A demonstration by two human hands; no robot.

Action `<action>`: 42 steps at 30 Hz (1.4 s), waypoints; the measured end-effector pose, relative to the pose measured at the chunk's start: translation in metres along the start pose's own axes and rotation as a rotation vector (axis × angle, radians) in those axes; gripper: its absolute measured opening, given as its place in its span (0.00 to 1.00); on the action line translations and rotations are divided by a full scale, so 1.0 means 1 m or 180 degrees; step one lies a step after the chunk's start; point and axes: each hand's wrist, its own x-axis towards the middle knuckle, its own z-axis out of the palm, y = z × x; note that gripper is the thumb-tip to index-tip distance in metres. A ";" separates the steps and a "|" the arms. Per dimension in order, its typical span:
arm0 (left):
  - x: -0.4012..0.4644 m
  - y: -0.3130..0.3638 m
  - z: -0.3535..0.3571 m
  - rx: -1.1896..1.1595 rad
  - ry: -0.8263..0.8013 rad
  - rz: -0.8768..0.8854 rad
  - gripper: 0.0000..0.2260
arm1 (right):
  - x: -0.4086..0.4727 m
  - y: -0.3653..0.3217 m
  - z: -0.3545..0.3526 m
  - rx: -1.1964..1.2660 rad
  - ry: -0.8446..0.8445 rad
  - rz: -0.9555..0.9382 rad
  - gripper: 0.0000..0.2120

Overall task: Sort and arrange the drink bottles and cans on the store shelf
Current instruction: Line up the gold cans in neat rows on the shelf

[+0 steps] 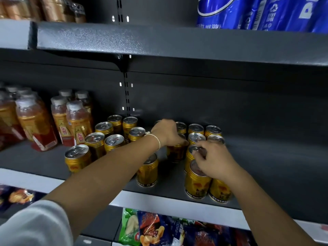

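Several gold drink cans stand on the dark middle shelf (266,166) in two loose groups. My left hand (167,132) reaches deep and grips the top of one gold can (175,153) in the right group. My right hand (215,159) rests with its fingers over the rims of a front gold can (197,181) and the can behind it (190,155); I cannot tell whether it grips either. Another gold can (148,172) stands alone under my left forearm. Orange-labelled bottles (78,123) with white caps stand at the shelf's left.
Blue cans (257,13) fill the upper shelf at the right, and copper-coloured bottles (53,8) stand at its left. Snack bags (159,228) lie on the shelf below. The right part of the middle shelf holds nothing. A slotted upright (126,93) runs down the back panel.
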 end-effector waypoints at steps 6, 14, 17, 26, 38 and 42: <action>0.005 0.001 0.004 -0.0211 -0.0187 -0.0150 0.25 | -0.002 0.005 0.010 0.0024 0.0162 0.0047 0.15; 0.005 0.001 0.003 -0.0097 -0.0191 -0.0090 0.28 | -0.003 0.008 0.014 0.0082 0.0247 0.0040 0.15; 0.003 -0.002 0.002 -0.0073 -0.0294 -0.0049 0.29 | -0.003 0.008 0.015 0.0053 0.0256 0.0066 0.14; -0.028 -0.030 -0.039 -0.0325 -0.0497 0.0308 0.23 | -0.005 0.007 0.012 0.0202 0.0335 0.0056 0.13; -0.091 -0.064 -0.063 0.0017 -0.1516 0.0954 0.29 | -0.008 0.006 0.010 0.0222 0.0286 0.0108 0.12; -0.095 -0.062 -0.043 0.0030 -0.0941 0.1262 0.29 | -0.008 0.006 0.012 0.0253 0.0318 0.0113 0.12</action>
